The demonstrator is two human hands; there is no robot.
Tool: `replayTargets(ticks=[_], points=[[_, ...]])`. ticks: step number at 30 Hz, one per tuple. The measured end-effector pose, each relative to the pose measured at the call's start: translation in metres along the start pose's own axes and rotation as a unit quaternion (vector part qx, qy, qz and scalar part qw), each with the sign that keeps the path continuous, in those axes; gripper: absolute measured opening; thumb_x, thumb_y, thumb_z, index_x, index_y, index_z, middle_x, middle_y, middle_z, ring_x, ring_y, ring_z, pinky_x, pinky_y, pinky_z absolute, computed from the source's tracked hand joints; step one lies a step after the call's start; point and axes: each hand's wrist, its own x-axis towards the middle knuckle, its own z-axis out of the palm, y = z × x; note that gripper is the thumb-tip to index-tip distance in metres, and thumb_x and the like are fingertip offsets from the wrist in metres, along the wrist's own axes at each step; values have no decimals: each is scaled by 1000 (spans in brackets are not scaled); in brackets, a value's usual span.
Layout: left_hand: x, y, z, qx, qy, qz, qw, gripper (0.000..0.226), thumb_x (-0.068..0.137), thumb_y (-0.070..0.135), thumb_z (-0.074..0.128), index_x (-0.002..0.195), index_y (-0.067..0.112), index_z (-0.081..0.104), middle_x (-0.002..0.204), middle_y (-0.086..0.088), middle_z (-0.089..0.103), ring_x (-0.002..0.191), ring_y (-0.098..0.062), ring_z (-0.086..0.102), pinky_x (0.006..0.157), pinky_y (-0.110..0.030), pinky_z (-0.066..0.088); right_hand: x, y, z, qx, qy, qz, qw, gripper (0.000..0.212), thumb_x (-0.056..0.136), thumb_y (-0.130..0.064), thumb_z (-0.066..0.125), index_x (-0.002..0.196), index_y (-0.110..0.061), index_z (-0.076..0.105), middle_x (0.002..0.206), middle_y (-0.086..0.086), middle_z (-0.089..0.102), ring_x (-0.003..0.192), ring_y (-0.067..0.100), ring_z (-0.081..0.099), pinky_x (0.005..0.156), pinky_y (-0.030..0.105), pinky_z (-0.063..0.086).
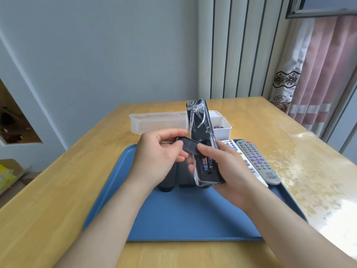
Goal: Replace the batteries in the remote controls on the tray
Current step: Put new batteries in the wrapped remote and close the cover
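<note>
Both grips pinch: left hand [160, 155] battery cover [188, 147], right hand [222, 163] black remote [201, 128] above tray [193, 215].

1. The black remote [200, 130] held in the right hand [228, 171] is matt plastic, wrapped in crinkled, glossy clear film.
2. The battery cover [188, 147] pinched by the left hand [158, 159] is matt black plastic.
3. Under both hands, the blue tray [185, 215] is smooth plastic with a dull sheen.
4. Beyond the hands, the container [154, 122] is translucent white plastic.
5. The table [58, 190] is pale wood grain under a glossy, reflective coat.
6. Right of the right hand, the grey remote [258, 161] is matt plastic with rubbery-looking buttons.
</note>
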Motion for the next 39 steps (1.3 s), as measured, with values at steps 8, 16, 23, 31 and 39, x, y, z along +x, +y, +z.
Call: replayTargets(ticks=[8,16,23,31,39], points=[[5,1,-16,-18,-93,63,994,16,68,22,74,83,17,73,76,7,71,74,-6,64,73,-15,51,-2,-7,0,114,-2,92,989,21,91,-12,56,102,2,65,86,18,66,63,25,63,57,29,57],[3,0,-8,-57,-40,76,995,18,71,37,70,71,20,74,50,-11,60,40,-17,49,42,-20,41,-3,-1,5,-26,33,22,999,47,99,-49,41,99,-11,69,77,15,68,63,27,62,62,36,55],[0,-5,3,-18,-56,66,996,17,69,40,69,72,25,75,45,-3,60,38,-13,50,45,-18,42,-3,2,9,-64,46,2,997,46,100,-47,40,91,-13,68,73,11,70,67,27,63,71,42,54],[-2,-13,9,58,-33,119,991,21,83,20,73,70,36,74,60,-10,63,45,-16,56,51,-18,45,-4,4,11,-74,41,1,996,50,100,-48,40,85,-9,67,69,17,67,64,30,60,70,44,51],[-1,-15,10,139,-49,180,973,19,90,7,64,104,13,75,80,6,61,61,-6,58,62,-9,42,-5,4,11,-62,54,0,997,51,100,-49,40,83,-10,68,69,15,67,64,30,60,71,45,50]])
